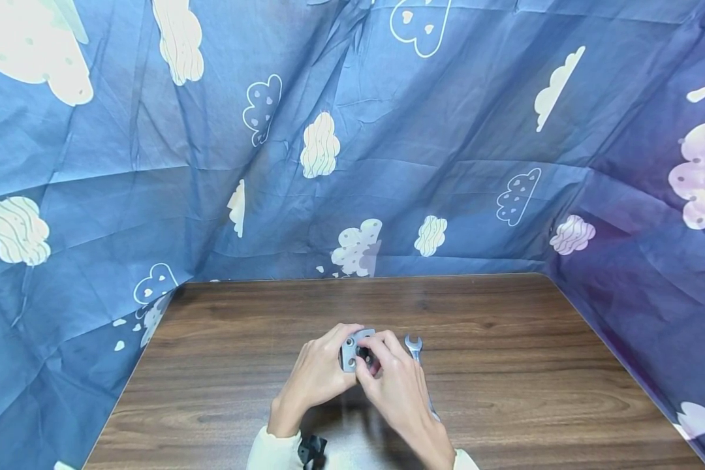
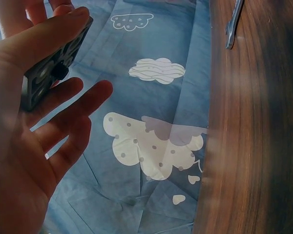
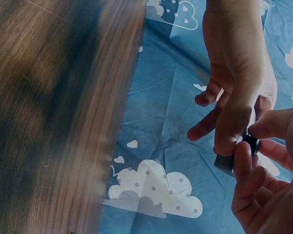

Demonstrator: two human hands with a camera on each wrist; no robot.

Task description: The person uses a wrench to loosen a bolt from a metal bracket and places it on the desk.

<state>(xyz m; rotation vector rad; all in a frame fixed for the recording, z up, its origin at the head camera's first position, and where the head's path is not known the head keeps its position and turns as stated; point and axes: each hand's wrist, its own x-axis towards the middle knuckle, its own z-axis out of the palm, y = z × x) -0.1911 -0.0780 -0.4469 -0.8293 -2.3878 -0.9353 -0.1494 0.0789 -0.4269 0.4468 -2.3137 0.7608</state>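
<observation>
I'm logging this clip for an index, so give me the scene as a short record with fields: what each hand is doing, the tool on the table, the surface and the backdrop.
left hand: left hand holds a grey metal block with holes between thumb and fingers
right hand: right hand pinches a small black knob on the block's face
tool: open-end wrench lies on the table right of the hands, untouched
surface: dark wooden table
backdrop: blue cloud-print cloth behind and at both sides
</observation>
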